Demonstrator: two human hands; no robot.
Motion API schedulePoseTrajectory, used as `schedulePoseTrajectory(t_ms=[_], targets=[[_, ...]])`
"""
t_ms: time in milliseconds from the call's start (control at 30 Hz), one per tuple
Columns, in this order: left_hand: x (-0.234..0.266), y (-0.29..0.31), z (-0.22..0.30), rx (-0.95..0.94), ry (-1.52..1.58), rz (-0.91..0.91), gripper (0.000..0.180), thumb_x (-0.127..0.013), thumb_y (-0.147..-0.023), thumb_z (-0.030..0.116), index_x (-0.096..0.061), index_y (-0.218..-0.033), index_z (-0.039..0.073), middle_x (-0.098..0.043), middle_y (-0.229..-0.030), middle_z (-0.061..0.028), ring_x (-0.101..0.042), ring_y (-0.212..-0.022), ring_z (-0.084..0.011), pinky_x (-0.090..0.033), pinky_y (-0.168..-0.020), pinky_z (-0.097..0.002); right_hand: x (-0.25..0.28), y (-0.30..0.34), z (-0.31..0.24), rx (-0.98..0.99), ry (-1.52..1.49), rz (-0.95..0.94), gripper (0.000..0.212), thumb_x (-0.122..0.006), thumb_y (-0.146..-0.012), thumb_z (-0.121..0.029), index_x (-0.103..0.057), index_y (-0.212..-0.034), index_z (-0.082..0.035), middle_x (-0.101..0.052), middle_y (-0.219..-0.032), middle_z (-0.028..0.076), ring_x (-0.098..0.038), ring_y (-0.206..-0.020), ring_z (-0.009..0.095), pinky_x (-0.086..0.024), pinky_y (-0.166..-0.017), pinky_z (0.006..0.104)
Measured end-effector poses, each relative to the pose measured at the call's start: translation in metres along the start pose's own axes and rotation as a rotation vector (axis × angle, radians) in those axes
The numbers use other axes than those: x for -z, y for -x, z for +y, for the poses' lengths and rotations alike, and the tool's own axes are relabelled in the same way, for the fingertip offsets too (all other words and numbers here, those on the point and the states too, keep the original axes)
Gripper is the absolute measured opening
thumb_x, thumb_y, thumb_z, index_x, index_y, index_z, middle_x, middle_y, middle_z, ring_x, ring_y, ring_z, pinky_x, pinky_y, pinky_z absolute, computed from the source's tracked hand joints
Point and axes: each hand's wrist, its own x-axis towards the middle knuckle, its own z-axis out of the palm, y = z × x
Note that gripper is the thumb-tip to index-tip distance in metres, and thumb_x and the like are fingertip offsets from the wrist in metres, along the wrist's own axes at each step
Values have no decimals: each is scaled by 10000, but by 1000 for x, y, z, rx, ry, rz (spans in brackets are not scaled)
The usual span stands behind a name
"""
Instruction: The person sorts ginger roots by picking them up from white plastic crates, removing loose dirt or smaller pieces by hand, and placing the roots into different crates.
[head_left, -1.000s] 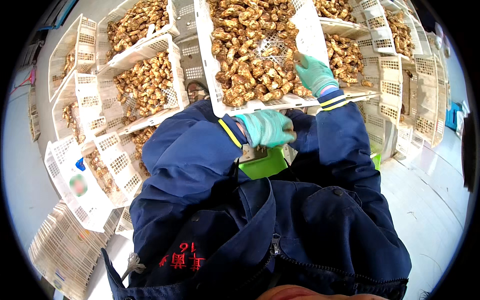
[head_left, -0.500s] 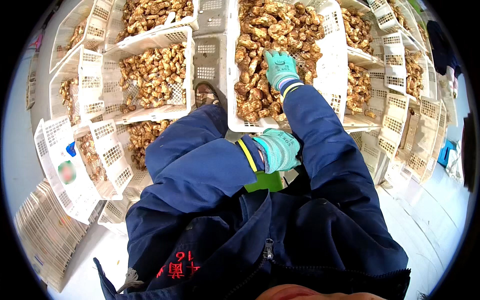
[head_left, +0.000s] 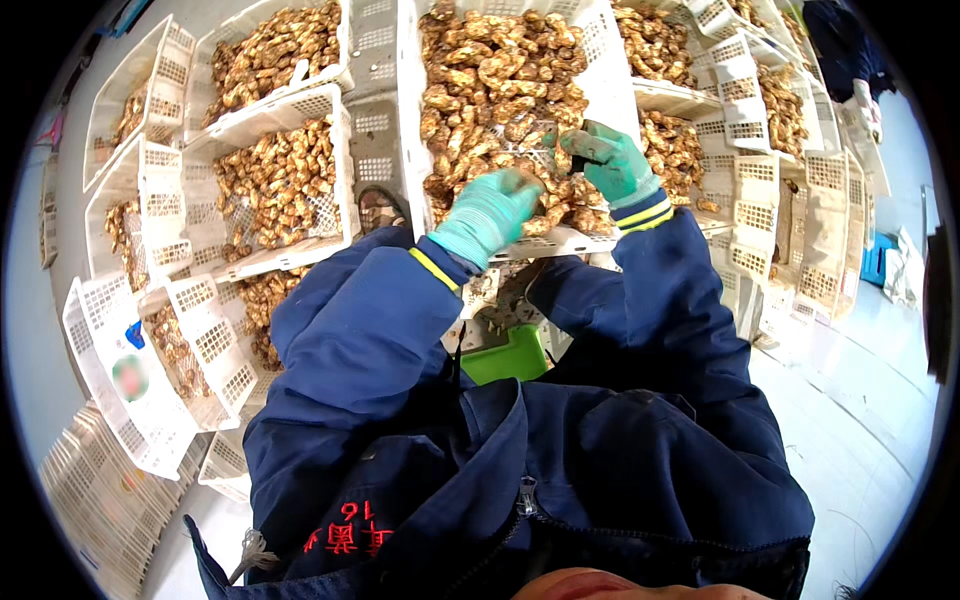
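Observation:
Brown and cream mushrooms (head_left: 510, 70) fill a large white perforated crate (head_left: 600, 40) in front of me. Over its near end, my left hand (head_left: 488, 214), in a teal glove, has its fingers curled inward; what they hold, if anything, is hidden. My right hand (head_left: 612, 164), gloved the same way, is closed with a mushroom (head_left: 563, 160) pinched at its fingertips. The two hands face each other a short gap apart, above the mushrooms at the crate's near right.
More white crates of mushrooms stand left (head_left: 275, 175) and right (head_left: 670, 150). Stacked crates (head_left: 110, 500) lean at lower left. A green plastic thing (head_left: 508, 357) sits between my legs. A blue container (head_left: 878, 258) is far right; someone's dark sleeve (head_left: 845, 40) shows at upper right.
My left hand has risen from near my lap to the crate. My right hand has drawn back toward me and right from the pile, now with a mushroom. The view has shifted slightly.

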Motion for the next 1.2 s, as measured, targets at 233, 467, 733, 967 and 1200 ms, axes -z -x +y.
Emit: schedulePoseTrajectory(t_ms=[233, 467, 733, 967, 1200], targets=[[-4, 15, 13, -97, 1063, -336, 359, -462, -945, 250, -494, -1183, -17, -575, -1072, -104, -588, -949, -196, -504, -811, -320, -2, 13, -57, -371, -984, -6, 432, -576, -889, -203, -455, -1230, 31, -572, -1059, 86, -568, -967, 152, -444, -868, 273], [-17, 26, 9, -49, 942, -517, 194, -579, -879, 121, -583, -989, -39, -630, -836, -114, -611, -733, -157, -480, -617, -242, 41, 5, -22, -203, -1072, -172, 559, -523, -875, -192, -338, -1355, 26, -444, -1335, 146, -431, -1219, 199, -330, -1004, 314], [-24, 52, 7, -195, 988, -632, 447, -590, -827, 82, -476, -1243, -34, -625, -926, -100, -616, -849, -182, -490, -770, -309, -40, -45, 63, -516, 673, -330, 432, -481, -877, -236, -463, -1300, -149, -527, -1262, 98, -503, -1161, 253, -401, -972, 371], [4, 47, 37, -103, 864, -883, 529, -680, -791, 64, -449, -1261, -13, -635, -968, -99, -635, -832, -176, -512, -675, -250, -100, -49, 74, -692, 909, -446, 696, -592, -827, -269, -241, -1419, -165, -438, -1327, 111, -438, -1207, 306, -397, -951, 445], [-3, 44, 34, -173, 726, -711, 523, -702, -740, 11, -478, -1212, -23, -626, -853, -84, -591, -699, -120, -507, -636, -238, -71, -34, 98, -826, 498, -246, 779, -652, -793, -269, -222, -1430, -141, -519, -1255, 178, -529, -1137, 291, -426, -942, 380]])
